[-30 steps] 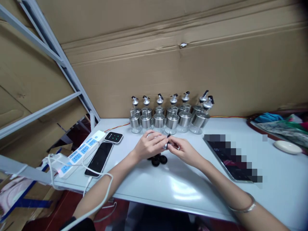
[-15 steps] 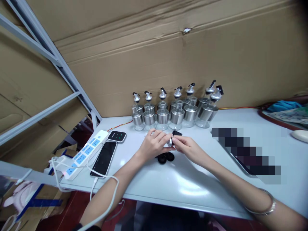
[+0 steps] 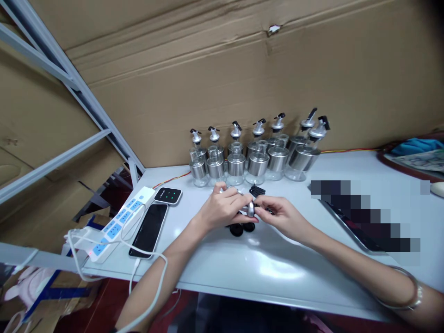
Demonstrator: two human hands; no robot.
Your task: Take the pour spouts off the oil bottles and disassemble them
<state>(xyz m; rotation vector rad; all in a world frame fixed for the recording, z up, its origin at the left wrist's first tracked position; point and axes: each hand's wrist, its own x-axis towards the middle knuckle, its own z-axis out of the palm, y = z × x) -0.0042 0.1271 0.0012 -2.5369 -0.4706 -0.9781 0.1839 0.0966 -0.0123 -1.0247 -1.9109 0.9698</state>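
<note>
This looks to me like a makeshift workspace; whether it sits in a small workshop, a storeroom or a home, I cannot tell from here. Creased cardboard walls in the back of the white table, torn through at one spot. A ladder-like metal frame stands at the left, above a red floor. Glass bottles with steel sleeves, many alike, share the tabletop with a power strip and a phone on a cable.
</note>
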